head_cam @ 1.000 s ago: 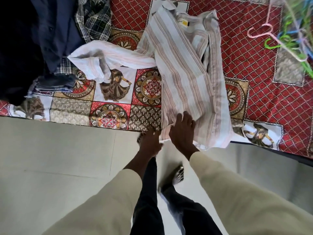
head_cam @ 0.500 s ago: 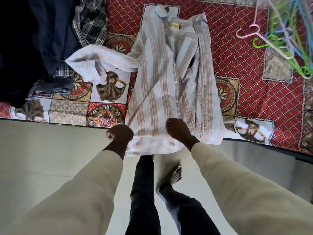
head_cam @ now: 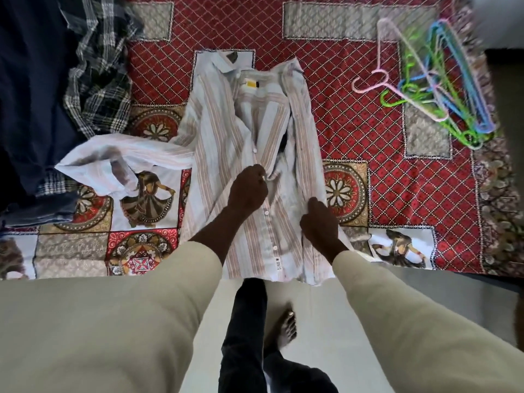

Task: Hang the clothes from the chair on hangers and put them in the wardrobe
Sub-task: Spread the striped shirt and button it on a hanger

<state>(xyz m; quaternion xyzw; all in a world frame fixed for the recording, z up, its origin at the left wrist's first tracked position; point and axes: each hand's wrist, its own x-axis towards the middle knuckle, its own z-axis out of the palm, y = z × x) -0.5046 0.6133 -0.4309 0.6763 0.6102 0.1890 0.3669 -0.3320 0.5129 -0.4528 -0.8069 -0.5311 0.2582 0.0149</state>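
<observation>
— Where is the shirt (head_cam: 226, 154)?
— Spread flat on the bedspread (head_cam: 340, 89), collar toward 12 o'clock, one sleeve thrown out toward 9 o'clock.
— And the hands?
— Left hand (head_cam: 247, 189) pinching the button edge at the middle. Right hand (head_cam: 319, 219) curled on the front panel at 3 o'clock of it, gripping the cloth.
— Hangers?
— A loose pile of hangers (head_cam: 433, 83) at 2 o'clock, pink, green, blue.
— Other clothes?
— Checked cloth (head_cam: 96, 75) and dark clothes (head_cam: 31, 80) at 10 o'clock. Pale floor (head_cam: 326, 321) below, at 6 o'clock.

Striped shirt spread open on the bed

The pale striped shirt (head_cam: 226, 154) lies flat, collar toward 12 o'clock, one sleeve flung toward 9; coloured hangers (head_cam: 436, 89) are heaped at 2 o'clock.
</observation>
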